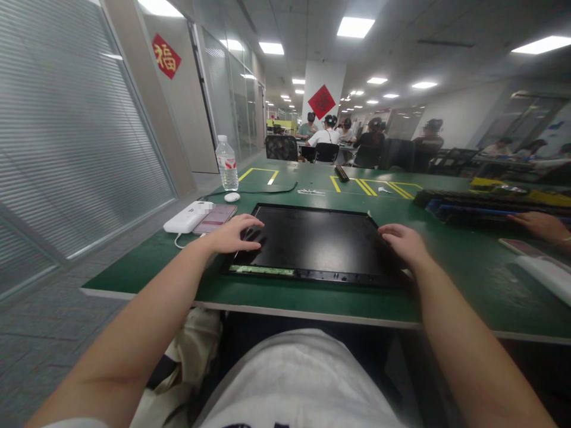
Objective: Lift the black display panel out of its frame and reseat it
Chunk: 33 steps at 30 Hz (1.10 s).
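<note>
A black flat display panel [321, 235] lies on the green tabletop in front of me, with a green circuit strip [261, 270] along the left part of its near edge. My left hand [237, 233] is over the panel's left edge, thumb and fingers spread apart, and it holds nothing. Dark reflections of its fingers show on the glossy surface. At the opposite edge is my right hand [405, 244], its fingers stretched out beside the frame's far right corner. Whether those fingertips press on the frame I cannot tell.
Left of the panel are a white power bank [182, 218], a phone [215, 219], a white oval case [232, 197] and a water bottle [227, 163]. A dark strip [341, 173] lies beyond. At right, another person's hand [542, 226] is near a long black part [491, 205].
</note>
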Available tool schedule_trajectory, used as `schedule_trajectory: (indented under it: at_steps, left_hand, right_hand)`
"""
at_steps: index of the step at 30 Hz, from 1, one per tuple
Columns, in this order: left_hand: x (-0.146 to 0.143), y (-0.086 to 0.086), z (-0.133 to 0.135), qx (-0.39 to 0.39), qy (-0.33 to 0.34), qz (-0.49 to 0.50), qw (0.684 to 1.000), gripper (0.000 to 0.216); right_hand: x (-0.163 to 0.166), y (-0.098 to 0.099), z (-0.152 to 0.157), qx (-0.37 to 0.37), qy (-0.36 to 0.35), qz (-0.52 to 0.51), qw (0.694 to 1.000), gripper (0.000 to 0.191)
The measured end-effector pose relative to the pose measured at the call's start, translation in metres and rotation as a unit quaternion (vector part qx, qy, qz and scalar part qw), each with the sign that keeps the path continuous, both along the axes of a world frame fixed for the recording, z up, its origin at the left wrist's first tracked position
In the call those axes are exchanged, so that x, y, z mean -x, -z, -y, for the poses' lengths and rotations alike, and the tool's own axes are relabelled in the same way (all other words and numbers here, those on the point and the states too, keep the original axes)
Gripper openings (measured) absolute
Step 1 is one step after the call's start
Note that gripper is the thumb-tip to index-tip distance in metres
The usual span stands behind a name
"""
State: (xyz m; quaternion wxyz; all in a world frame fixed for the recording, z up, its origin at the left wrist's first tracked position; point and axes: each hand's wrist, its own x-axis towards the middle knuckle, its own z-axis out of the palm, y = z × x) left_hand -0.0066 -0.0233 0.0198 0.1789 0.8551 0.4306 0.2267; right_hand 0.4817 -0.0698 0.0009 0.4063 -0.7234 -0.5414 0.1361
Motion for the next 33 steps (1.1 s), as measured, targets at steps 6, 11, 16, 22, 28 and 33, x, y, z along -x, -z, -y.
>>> schedule_trajectory:
  at_steps: [6,11,16,22,28,33]
  left_hand:
    - [0.001,-0.005,0.006,0.018,0.075,-0.046,0.996,0.062]
    - [0.004,-0.009,0.008,0.038,0.105,-0.058,0.992,0.071]
    - [0.005,-0.012,0.011,0.051,0.102,-0.044,0.992,0.075]
    - [0.003,-0.010,0.010,0.038,0.137,-0.038,0.989,0.073]
    - [-0.001,-0.010,0.013,0.014,0.162,-0.040,0.986,0.069]
    - [-0.006,-0.013,0.016,-0.002,0.177,-0.030,0.984,0.065]
  right_hand:
    - [0.002,0.005,-0.002,0.026,-0.075,-0.008,0.997,0.024]
    - [0.004,0.004,-0.001,0.041,-0.076,-0.004,0.996,0.020]
    - [0.006,0.002,0.000,0.044,-0.067,0.000,0.997,0.019]
    - [0.006,0.002,0.000,0.042,-0.064,0.004,0.997,0.018]
    - [0.003,0.006,-0.003,0.040,-0.069,0.009,0.997,0.018]
    - [-0.001,0.009,-0.005,0.036,-0.075,0.015,0.996,0.018]
